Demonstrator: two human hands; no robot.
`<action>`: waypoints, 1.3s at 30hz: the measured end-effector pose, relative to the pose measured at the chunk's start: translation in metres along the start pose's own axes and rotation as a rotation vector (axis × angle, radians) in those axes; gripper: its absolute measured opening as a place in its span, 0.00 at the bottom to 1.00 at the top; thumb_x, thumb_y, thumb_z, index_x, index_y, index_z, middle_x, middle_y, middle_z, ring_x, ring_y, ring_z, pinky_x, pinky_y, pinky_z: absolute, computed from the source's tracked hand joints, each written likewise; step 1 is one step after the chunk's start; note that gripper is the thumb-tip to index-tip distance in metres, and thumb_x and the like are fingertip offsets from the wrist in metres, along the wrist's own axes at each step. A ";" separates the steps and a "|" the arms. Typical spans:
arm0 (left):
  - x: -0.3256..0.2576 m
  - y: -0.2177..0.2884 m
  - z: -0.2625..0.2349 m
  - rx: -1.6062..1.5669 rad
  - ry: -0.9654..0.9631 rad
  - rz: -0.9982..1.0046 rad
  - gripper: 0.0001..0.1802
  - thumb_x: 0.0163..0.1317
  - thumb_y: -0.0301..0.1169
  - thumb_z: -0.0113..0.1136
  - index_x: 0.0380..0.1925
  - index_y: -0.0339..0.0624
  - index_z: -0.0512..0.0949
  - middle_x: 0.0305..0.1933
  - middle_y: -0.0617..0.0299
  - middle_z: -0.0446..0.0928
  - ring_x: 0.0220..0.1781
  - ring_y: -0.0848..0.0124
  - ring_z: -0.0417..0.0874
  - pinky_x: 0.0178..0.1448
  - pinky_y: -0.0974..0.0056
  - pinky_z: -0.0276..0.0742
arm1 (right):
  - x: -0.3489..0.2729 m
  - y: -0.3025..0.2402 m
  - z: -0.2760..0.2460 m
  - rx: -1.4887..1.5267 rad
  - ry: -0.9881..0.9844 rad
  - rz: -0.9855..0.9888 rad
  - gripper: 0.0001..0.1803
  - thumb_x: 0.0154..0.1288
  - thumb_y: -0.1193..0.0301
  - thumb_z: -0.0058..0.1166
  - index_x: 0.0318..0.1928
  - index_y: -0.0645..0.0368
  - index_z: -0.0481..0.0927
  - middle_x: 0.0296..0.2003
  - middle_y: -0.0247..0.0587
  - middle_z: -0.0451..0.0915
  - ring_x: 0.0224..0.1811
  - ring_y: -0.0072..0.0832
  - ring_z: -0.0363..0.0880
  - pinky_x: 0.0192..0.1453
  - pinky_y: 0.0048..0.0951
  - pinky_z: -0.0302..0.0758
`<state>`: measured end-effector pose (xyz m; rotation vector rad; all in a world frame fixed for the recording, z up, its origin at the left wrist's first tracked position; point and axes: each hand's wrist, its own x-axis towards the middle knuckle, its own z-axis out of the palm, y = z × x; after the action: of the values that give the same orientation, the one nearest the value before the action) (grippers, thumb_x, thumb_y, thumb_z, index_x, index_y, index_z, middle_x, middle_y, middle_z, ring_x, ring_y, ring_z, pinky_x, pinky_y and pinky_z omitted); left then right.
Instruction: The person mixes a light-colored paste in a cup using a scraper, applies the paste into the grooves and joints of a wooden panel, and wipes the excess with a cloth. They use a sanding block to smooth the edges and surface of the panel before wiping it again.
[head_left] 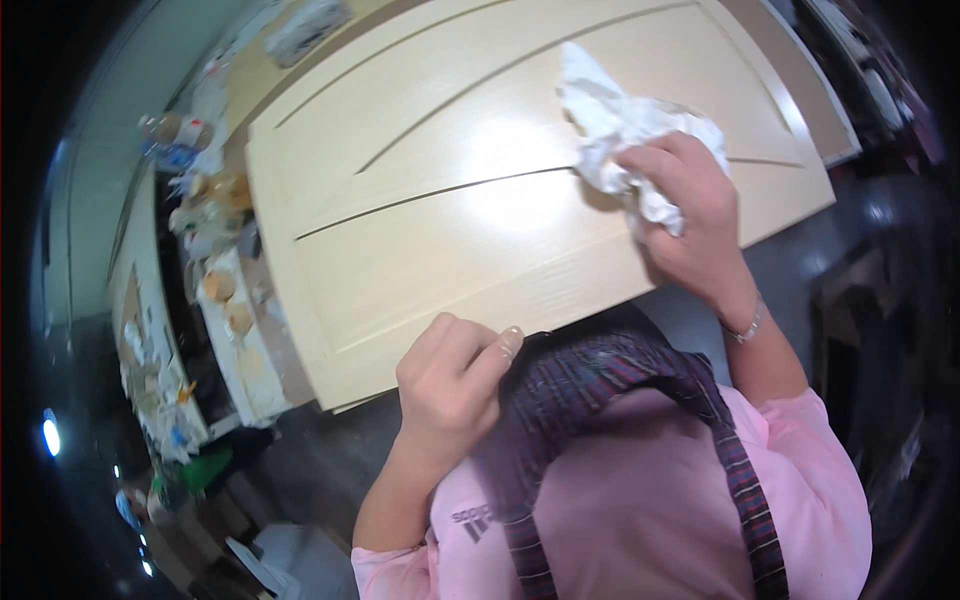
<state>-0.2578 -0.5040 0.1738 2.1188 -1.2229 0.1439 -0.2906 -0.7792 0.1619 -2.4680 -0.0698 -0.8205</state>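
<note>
A pale cream panel, like a cabinet door with curved and straight grooves, lies flat before me. My right hand grips a crumpled white cloth and presses it onto the panel's right half. Part of the cloth spreads out beyond my fingers. At the panel's near edge, my left hand is closed, thumb lying along the curled fingers. Whatever it may hold is hidden, and I cannot tell whether it grips the edge.
Left of the panel, a cluttered bench holds several jars and containers. A plastic bottle lies farther back. Beyond the panel's far left corner is a clear plastic-wrapped item. A white bin-like object stands low on the left.
</note>
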 end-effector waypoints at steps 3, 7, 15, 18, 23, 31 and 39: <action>0.000 -0.033 -0.025 0.181 0.197 -0.103 0.14 0.46 0.14 0.65 0.35 0.36 0.84 0.28 0.54 0.76 0.30 0.58 0.78 0.32 0.58 0.74 | -0.001 0.003 -0.002 -0.014 -0.001 0.015 0.23 0.44 0.82 0.54 0.45 0.57 0.82 0.38 0.46 0.79 0.42 0.46 0.79 0.45 0.40 0.76; -0.038 -0.037 -0.057 0.326 0.272 -0.117 0.19 0.42 0.12 0.64 0.37 0.37 0.85 0.31 0.54 0.79 0.31 0.57 0.79 0.34 0.58 0.75 | -0.001 0.001 -0.008 -0.002 -0.057 0.041 0.21 0.46 0.85 0.54 0.46 0.61 0.81 0.39 0.47 0.78 0.42 0.45 0.78 0.46 0.37 0.74; -0.068 -0.084 -0.089 0.459 0.273 -0.225 0.11 0.46 0.15 0.63 0.32 0.39 0.82 0.32 0.55 0.79 0.35 0.55 0.79 0.38 0.56 0.75 | 0.007 -0.006 -0.005 -0.019 -0.089 -0.059 0.21 0.45 0.84 0.54 0.43 0.60 0.81 0.36 0.45 0.76 0.38 0.43 0.75 0.40 0.37 0.71; -0.067 -0.068 -0.091 0.425 0.237 -0.202 0.10 0.47 0.16 0.64 0.30 0.39 0.82 0.31 0.56 0.79 0.34 0.55 0.79 0.37 0.56 0.74 | 0.006 -0.006 -0.007 -0.054 -0.105 -0.068 0.20 0.45 0.84 0.54 0.43 0.60 0.81 0.35 0.45 0.76 0.37 0.43 0.74 0.39 0.38 0.71; -0.053 -0.114 -0.107 0.483 0.253 -0.170 0.07 0.48 0.17 0.63 0.28 0.39 0.81 0.29 0.55 0.77 0.32 0.54 0.78 0.36 0.55 0.74 | 0.009 -0.013 -0.004 -0.065 -0.120 -0.094 0.19 0.45 0.84 0.54 0.42 0.61 0.79 0.34 0.46 0.74 0.37 0.44 0.73 0.40 0.38 0.70; -0.040 -0.140 -0.129 0.249 0.086 0.064 0.08 0.45 0.17 0.62 0.27 0.39 0.80 0.26 0.56 0.73 0.31 0.55 0.75 0.34 0.55 0.72 | 0.017 -0.083 0.039 -0.070 -0.122 -0.031 0.16 0.43 0.78 0.57 0.38 0.58 0.81 0.34 0.44 0.77 0.36 0.45 0.75 0.39 0.40 0.72; -0.045 -0.157 -0.135 0.002 -0.063 0.277 0.07 0.48 0.21 0.62 0.29 0.42 0.81 0.24 0.58 0.67 0.28 0.59 0.71 0.30 0.57 0.69 | 0.010 -0.147 0.094 -0.173 -0.037 0.031 0.11 0.38 0.76 0.57 0.30 0.56 0.79 0.25 0.39 0.72 0.29 0.40 0.70 0.31 0.39 0.69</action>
<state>-0.1260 -0.3384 0.1805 1.9597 -1.5506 0.2008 -0.2626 -0.6076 0.1734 -2.6396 0.0269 -0.7975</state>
